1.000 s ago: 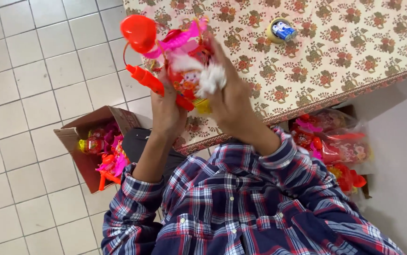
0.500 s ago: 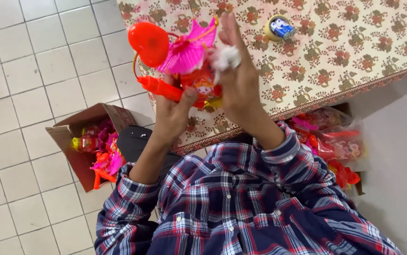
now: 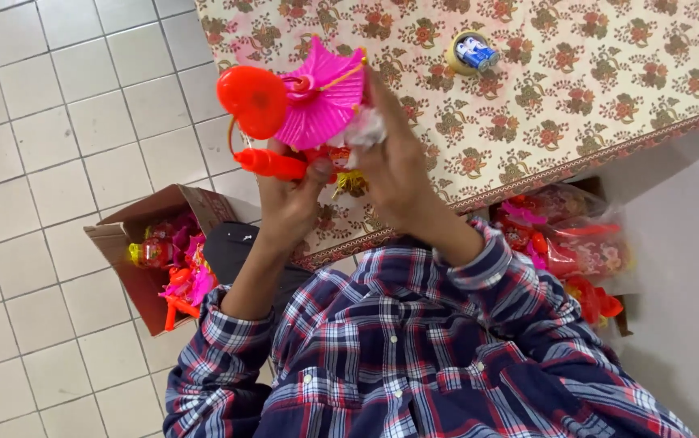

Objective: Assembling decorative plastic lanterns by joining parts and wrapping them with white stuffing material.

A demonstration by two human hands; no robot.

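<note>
I hold a plastic toy (image 3: 301, 101) over the near edge of a table: a red round disc, a pink pleated fan and a red stick handle. My left hand (image 3: 289, 203) is closed around the red handle from below. My right hand (image 3: 394, 166) grips the toy's right side, behind the pink fan, with crinkled clear wrapping (image 3: 363, 128) at its fingertips. A small yellow part hangs between the two hands. My plaid sleeves fill the bottom of the view.
The table has a floral cloth (image 3: 609, 89), and a tape roll (image 3: 471, 53) lies on it. An open cardboard box (image 3: 135, 243) of red and pink toys stands on the tiled floor at left. Bagged toys (image 3: 568, 243) lie under the table at right.
The toy has turned in my hands, so the pink fan now faces up beside the red disc. My right hand has shifted from the toy's front to its right side.
</note>
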